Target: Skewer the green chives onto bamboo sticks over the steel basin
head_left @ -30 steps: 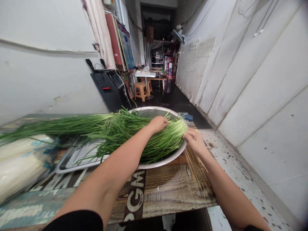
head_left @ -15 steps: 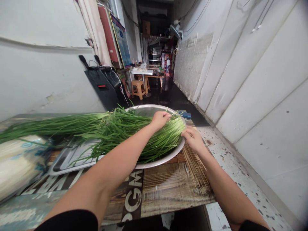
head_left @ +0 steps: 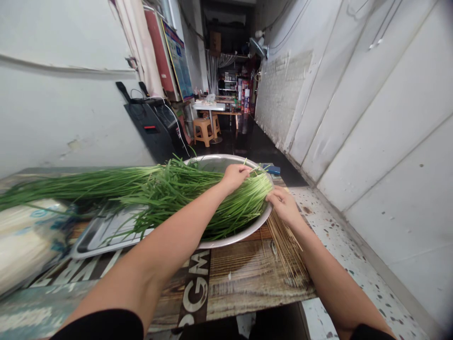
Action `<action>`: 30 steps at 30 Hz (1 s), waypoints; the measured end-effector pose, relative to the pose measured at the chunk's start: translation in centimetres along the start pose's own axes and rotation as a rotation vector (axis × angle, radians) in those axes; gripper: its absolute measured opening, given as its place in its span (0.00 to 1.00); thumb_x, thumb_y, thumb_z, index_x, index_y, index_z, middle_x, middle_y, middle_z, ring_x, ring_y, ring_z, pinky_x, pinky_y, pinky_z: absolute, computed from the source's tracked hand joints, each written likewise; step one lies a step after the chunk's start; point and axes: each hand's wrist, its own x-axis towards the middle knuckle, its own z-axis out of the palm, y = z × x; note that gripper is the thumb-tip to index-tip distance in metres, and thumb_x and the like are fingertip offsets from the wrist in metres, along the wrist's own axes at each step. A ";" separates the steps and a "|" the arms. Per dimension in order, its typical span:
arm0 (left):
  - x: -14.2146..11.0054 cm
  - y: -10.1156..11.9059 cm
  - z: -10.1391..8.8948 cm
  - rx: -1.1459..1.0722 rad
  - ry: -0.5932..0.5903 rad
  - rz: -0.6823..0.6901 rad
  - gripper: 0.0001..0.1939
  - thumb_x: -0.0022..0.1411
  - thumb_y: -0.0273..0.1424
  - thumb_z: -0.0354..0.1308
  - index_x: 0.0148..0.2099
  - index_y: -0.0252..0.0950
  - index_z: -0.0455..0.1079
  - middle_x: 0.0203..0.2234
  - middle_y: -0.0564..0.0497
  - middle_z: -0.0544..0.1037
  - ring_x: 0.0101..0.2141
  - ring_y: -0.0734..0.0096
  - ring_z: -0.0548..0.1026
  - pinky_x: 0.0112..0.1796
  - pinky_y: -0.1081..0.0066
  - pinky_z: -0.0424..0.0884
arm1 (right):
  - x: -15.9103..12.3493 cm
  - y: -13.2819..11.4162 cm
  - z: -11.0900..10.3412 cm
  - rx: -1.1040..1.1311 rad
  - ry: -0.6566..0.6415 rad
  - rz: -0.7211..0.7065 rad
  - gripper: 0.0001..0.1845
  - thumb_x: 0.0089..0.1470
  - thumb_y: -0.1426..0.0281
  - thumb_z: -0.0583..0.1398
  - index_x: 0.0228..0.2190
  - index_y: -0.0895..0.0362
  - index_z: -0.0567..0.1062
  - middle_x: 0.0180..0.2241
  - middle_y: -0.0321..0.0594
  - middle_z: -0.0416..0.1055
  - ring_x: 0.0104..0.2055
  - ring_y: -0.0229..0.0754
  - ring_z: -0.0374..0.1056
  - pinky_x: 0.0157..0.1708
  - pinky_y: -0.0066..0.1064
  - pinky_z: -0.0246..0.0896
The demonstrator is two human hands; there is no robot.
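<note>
A big heap of garlic chives (head_left: 212,203) lies in a wide metal basin (head_left: 253,230), pale stem ends to the right and green leaves spilling out leftward. My left hand (head_left: 236,177) is closed over the heap's far side, pinching a few chive stems whose ends stick out past the fingertips. At the basin's right rim, my right hand (head_left: 283,203) has thumb and fingers pressed together on the pale ends of the chives. Just below it, a bundle of thin wooden skewers (head_left: 288,250) rests on the wooden table (head_left: 244,278).
More long chives (head_left: 81,184) stretch across the table's left side. Beneath the leaves sits a metal tray (head_left: 95,241), with a plastic-wrapped pale package (head_left: 28,241) at far left. A blue object (head_left: 272,169) lies behind the basin. A white wall (head_left: 382,132) runs along the right.
</note>
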 end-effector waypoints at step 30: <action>0.3 -0.7 0.3 0.011 0.035 0.003 0.14 0.53 0.26 0.56 0.41 0.30 0.77 0.25 0.49 0.78 0.24 0.77 0.70 0.28 0.77 0.66 | 0.2 0.4 0.0 -0.015 0.000 -0.022 0.11 0.45 0.67 0.54 0.18 0.55 0.73 0.38 0.41 0.71 0.46 0.45 0.63 0.46 0.36 0.57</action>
